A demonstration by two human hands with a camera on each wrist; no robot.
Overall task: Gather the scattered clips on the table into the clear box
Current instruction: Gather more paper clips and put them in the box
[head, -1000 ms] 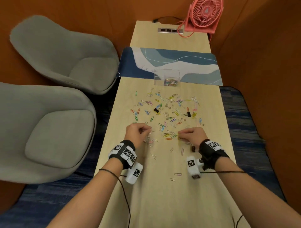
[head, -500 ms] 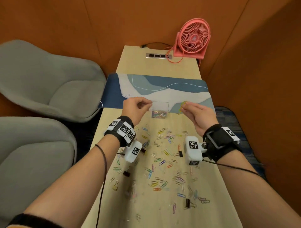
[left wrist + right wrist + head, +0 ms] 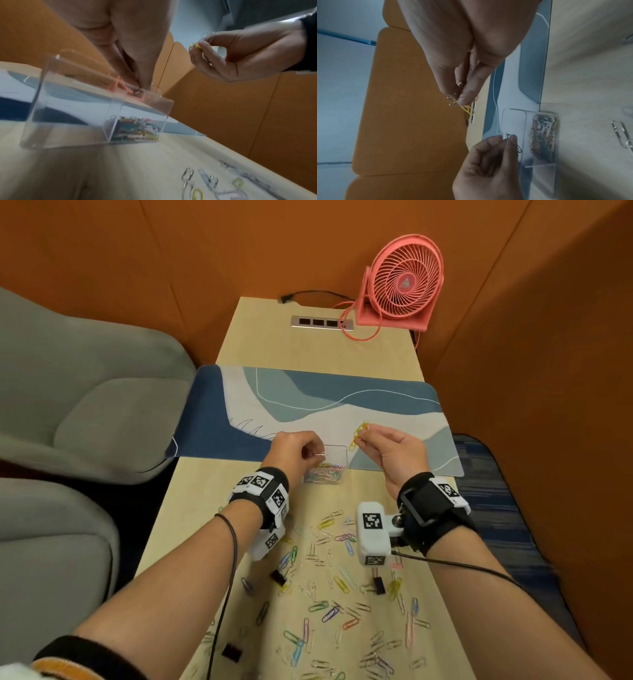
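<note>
- the left hand [image 3: 297, 453] hangs over the left part of the clear box [image 3: 337, 451], thumb and fingers pinched on a few paper clips; one thin clip end [image 3: 321, 454] pokes out toward the box opening
- seen from the right wrist, the dark clips [image 3: 513, 140] in that pinch sit right above the box rim
- the right hand [image 3: 390, 453] is raised just right of the box and a little beyond it, over the patterned desk mat [image 3: 394, 405], its fingertips closed on a small bunch of clips with yellow paper clips [image 3: 359, 433] sticking out at the top
- the box stands between the two hands, on the table at the mat's near edge; a heap of coloured clips [image 3: 325, 472] lies in its bottom
- behind both wrists, nearer the person, the scattered paper clips [image 3: 337, 607] and a few black binder clips [image 3: 377, 584] lie on the wooden table [image 3: 191, 525]
- beyond the right hand, a pink desk fan [image 3: 404, 282] stands at the table's far end
</note>
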